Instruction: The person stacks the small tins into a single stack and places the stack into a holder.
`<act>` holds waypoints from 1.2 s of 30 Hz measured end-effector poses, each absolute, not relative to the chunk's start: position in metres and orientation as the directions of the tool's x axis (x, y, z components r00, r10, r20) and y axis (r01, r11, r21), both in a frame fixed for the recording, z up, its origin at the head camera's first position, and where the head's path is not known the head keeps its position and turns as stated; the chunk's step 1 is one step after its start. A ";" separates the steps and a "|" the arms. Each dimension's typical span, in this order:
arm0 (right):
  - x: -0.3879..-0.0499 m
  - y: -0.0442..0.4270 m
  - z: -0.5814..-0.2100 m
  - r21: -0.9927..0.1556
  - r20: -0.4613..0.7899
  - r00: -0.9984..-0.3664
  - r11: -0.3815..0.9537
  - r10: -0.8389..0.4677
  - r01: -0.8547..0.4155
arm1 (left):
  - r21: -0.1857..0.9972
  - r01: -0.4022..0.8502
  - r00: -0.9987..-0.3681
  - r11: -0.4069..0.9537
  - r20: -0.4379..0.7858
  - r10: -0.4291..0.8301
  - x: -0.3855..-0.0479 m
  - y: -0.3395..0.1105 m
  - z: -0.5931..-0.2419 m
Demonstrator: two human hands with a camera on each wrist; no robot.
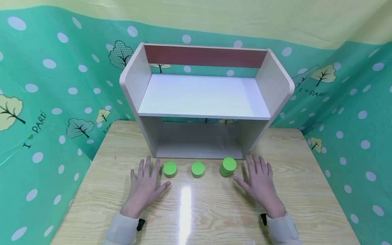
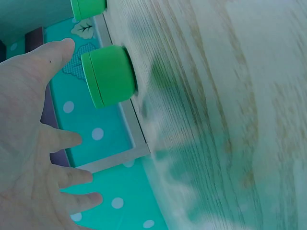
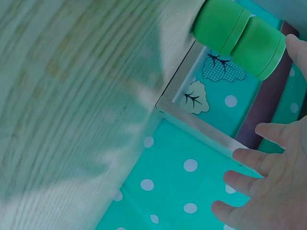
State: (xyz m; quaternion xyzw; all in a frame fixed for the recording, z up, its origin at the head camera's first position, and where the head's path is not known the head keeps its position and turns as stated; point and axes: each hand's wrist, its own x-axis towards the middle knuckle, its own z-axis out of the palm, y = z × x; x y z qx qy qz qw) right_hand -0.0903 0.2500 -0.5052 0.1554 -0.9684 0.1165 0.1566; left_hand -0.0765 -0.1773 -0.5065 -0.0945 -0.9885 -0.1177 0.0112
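Observation:
Four green round containers stand in front of the shelf: a single left one [image 1: 169, 169] [image 2: 109, 75], a single middle one [image 1: 197, 169], and two stacked at the right, the upper one [image 1: 229, 164] [image 3: 258, 47] on the lower one [image 1: 225, 173] [image 3: 220, 24]. My left hand [image 1: 144, 187] [image 2: 29, 129] is beside the left container, fingers spread, holding nothing. To the right of the stack, my right hand [image 1: 261, 183] [image 3: 278, 172] has its fingers spread too, its thumb near the stack, with nothing held.
A white two-level shelf [image 1: 203, 96] with a brown back strip [image 1: 205, 56] stands at the back of the wooden table [image 1: 226, 217]. Green dotted cloth [image 1: 73, 68] hangs behind and at both sides. Light reflects off the table between the arms.

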 end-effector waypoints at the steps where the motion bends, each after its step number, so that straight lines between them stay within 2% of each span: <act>1: -0.090 0.250 -0.505 -0.179 0.336 -0.904 0.925 -0.264 -0.336 | 0.231 0.189 -0.982 0.954 0.044 0.183 -0.076 -0.177 -0.507; 15: -0.088 0.248 -0.503 -0.191 0.343 -0.898 0.915 -0.277 -0.355 | 0.248 0.167 -0.986 0.954 0.032 0.165 -0.077 -0.177 -0.505; 22: -0.089 0.248 -0.503 -0.211 0.382 -0.878 0.898 -0.288 -0.387 | 0.269 0.199 -0.979 0.943 0.092 0.180 -0.078 -0.176 -0.503; 29: -0.091 0.247 -0.504 -0.238 0.441 -0.844 0.867 -0.305 -0.438 | 0.369 0.262 -0.963 0.892 0.160 0.217 -0.081 -0.174 -0.504; 36: -0.093 0.245 -0.505 -0.291 0.433 -0.853 0.850 -0.292 -0.439 | 0.477 0.281 -0.959 0.832 0.179 0.221 -0.083 -0.173 -0.506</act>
